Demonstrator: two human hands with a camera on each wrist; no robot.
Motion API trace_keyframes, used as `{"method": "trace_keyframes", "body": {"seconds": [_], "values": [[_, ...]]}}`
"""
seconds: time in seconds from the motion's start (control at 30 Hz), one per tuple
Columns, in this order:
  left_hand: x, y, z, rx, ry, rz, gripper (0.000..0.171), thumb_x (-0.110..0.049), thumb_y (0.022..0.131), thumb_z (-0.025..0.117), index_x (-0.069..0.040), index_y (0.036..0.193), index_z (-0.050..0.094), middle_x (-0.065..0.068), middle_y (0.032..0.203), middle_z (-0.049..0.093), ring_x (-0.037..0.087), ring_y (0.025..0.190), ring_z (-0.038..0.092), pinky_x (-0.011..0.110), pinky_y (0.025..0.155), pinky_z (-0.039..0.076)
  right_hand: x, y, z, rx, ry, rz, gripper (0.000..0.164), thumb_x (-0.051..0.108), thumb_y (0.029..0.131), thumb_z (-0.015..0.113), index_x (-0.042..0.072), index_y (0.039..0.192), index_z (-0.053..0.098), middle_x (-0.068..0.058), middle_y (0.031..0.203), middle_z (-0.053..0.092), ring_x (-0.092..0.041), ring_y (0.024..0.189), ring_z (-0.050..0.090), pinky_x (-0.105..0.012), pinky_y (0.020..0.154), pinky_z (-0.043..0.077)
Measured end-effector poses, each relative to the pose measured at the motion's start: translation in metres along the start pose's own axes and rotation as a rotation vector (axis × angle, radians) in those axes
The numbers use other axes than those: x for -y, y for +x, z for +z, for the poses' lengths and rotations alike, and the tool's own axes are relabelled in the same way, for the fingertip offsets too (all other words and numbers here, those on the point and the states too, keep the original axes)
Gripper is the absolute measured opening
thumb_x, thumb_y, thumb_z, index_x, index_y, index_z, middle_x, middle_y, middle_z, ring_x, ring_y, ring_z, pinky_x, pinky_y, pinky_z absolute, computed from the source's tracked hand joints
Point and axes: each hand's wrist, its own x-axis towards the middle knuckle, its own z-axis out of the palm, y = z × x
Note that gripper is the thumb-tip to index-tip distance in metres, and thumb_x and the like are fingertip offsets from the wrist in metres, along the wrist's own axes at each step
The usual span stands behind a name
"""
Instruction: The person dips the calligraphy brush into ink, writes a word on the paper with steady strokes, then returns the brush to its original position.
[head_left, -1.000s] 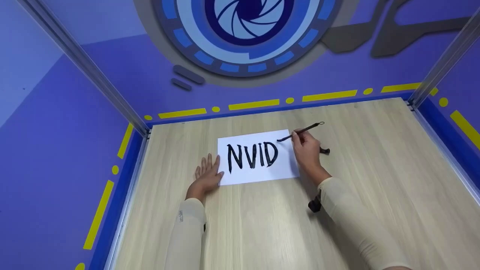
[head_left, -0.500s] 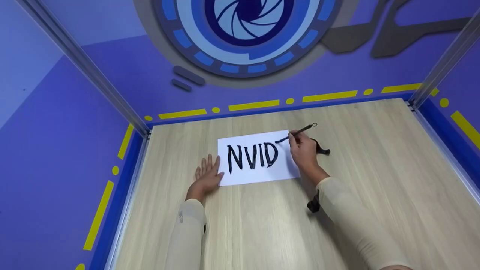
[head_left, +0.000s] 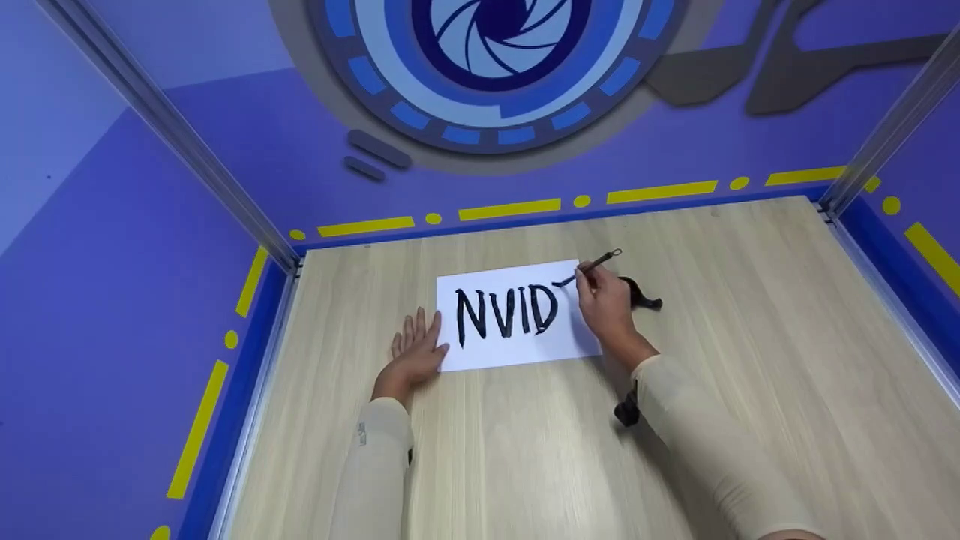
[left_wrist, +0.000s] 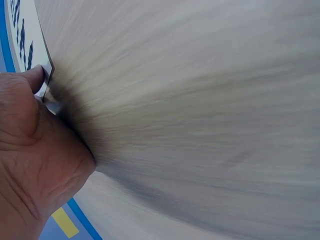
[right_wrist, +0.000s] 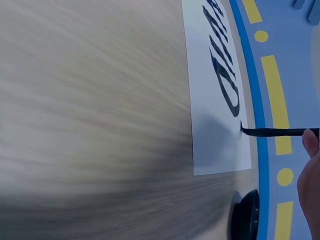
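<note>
A white sheet of paper (head_left: 517, 352) lies on the wooden table, with "NVID" in thick black strokes (head_left: 543, 309). My left hand (head_left: 414, 352) rests at its left edge, fingers spread and the thumb on the sheet. In the left wrist view, the thumb (left_wrist: 35, 77) covers a paper corner. My right hand (head_left: 606, 304) pinches a dark, thin writing brush (head_left: 598, 262) with a loop at its top end. The brush tip is at the paper's upper right, just right of the D. In the right wrist view, the bent tip of the brush (right_wrist: 272, 132) appears to touch the paper.
A black dish-like object (head_left: 643, 295) stands right of the paper, partly hidden behind the right hand; its rim shows in the right wrist view (right_wrist: 246, 217). Blue-purple panels with metal corner posts (head_left: 874, 135) enclose the table's back and sides.
My right hand has shifted slightly left, and the brush's top end has swung left, making it steeper. More of the black dish-like object shows. The left hand and paper stay put.
</note>
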Motion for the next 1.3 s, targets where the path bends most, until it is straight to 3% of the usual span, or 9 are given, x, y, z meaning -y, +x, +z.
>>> {"method": "trace_keyframes", "body": {"seconds": [0.17,0.53,0.7,1.1,1.3], "values": [[-0.001,-0.001,-0.001,0.005,0.000,0.000,0.070,-0.039,0.114,0.037,-0.021,0.174,0.006,0.011,0.181,-0.020,0.038,0.167,-0.023,0.062,0.134,-0.013,0.000,-0.002,0.003,-0.008,0.000,-0.046,0.013,0.007,0.103,0.068,-0.003,0.105,0.076,-0.019,0.097,0.081,-0.032,0.088,0.078,-0.048,0.081,0.064],[0.004,0.003,0.000,0.014,-0.058,0.019,0.072,-0.040,0.112,0.038,-0.023,0.174,0.005,0.010,0.180,-0.024,0.037,0.165,-0.030,0.062,0.131,-0.020,0.001,0.000,0.002,0.017,-0.028,-0.027,0.017,0.013,0.106,0.066,-0.001,0.101,0.074,-0.019,0.092,0.078,-0.030,0.084,0.073,-0.045,0.077,0.060],[0.012,0.009,0.006,0.002,-0.051,0.033,0.073,-0.044,0.112,0.036,-0.025,0.174,0.003,0.010,0.179,-0.026,0.038,0.165,-0.030,0.064,0.131,-0.019,0.002,0.001,0.003,-0.005,-0.041,-0.066,0.016,0.011,0.104,0.069,-0.003,0.097,0.073,-0.019,0.087,0.076,-0.030,0.079,0.070,-0.046,0.073,0.057],[0.000,-0.001,-0.002,0.019,-0.043,0.012,0.071,-0.037,0.113,0.038,-0.021,0.174,0.005,0.012,0.180,-0.022,0.038,0.167,-0.026,0.062,0.133,-0.017,0.004,0.001,0.002,-0.009,-0.052,-0.081,0.017,0.012,0.103,0.070,-0.002,0.092,0.071,-0.016,0.080,0.072,-0.028,0.073,0.064,-0.041,0.069,0.051],[0.010,0.012,0.004,0.044,-0.031,-0.017,0.073,-0.043,0.112,0.036,-0.027,0.173,-0.002,0.005,0.178,-0.030,0.033,0.165,-0.032,0.060,0.133,-0.019,0.005,-0.001,0.000,0.031,-0.035,-0.034,0.019,0.013,0.105,0.067,-0.001,0.094,0.071,-0.016,0.081,0.070,-0.027,0.074,0.062,-0.037,0.069,0.049]]}}
